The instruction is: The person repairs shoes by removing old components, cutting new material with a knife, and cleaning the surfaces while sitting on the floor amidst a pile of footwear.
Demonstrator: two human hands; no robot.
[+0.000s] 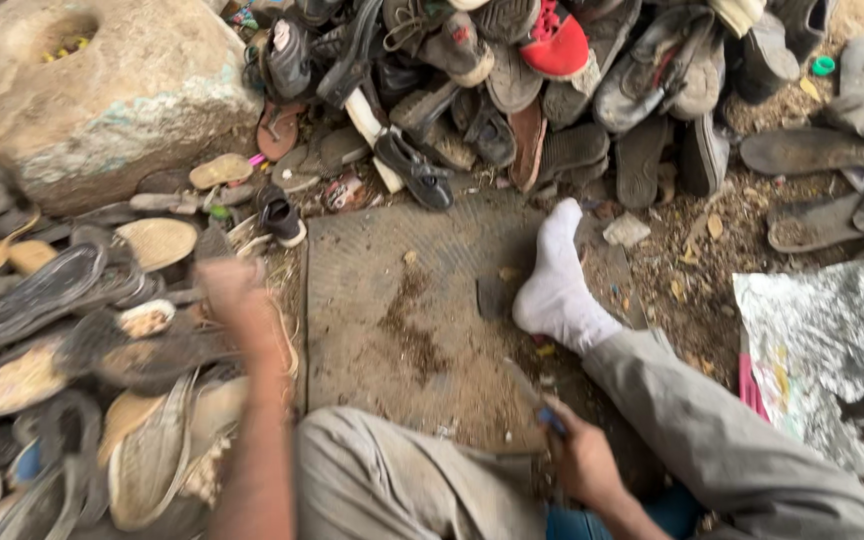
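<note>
Shoes and worn soles lay heaped on the ground all around the seated person. The left hand (224,290) reached out over the pile of loose soles (72,340) at the person's left side; it was blurred, so I could not tell whether its fingers were spread or closed on anything, though it hovered right at a dark flat sole (167,355). The right hand (582,460) rested low beside the knee, closed around a thin tool with a blue grip (549,415), its narrow blade angled up and away toward the mat. A worn, ribbed rubber mat (402,310) lay flat between the two legs, stained dark near its middle. The right foot, in a white sock (557,290), rested on the mat's far right edge, with the grey trouser leg (712,430) running back toward the camera. A small dark scrap (493,296) lay on the mat just beside the sock. Beyond the mat, a jumbled heap of shoes and sandals (512,90) rose along the top of the view, one red sole (557,45) standing out among them. A large pale stone (102,90) with a hollow in its top sat at the far left. Crumpled silver foil (832,350) lay on the dirt at the right.
</note>
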